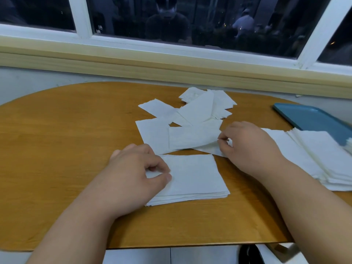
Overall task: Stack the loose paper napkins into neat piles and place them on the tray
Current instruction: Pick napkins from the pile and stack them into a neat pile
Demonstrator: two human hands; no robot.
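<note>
Several loose white paper napkins (192, 115) lie scattered across the middle of the wooden table (62, 141). A neat pile of napkins (198, 178) sits near the front edge; my left hand (137, 172) rests on its left side, fingers curled and pinching its top sheet. My right hand (247, 143) pinches the right edge of a loose napkin (192, 138) lying just behind that pile. A larger stack of napkins (316, 159) lies to the right, its far end on the teal tray (312, 117).
The table stands against a wall under a pale wooden sill (133, 67) and a white-framed window (152, 44). The tray reaches the right edge of the view. Bare tabletop shows on the left and along the front.
</note>
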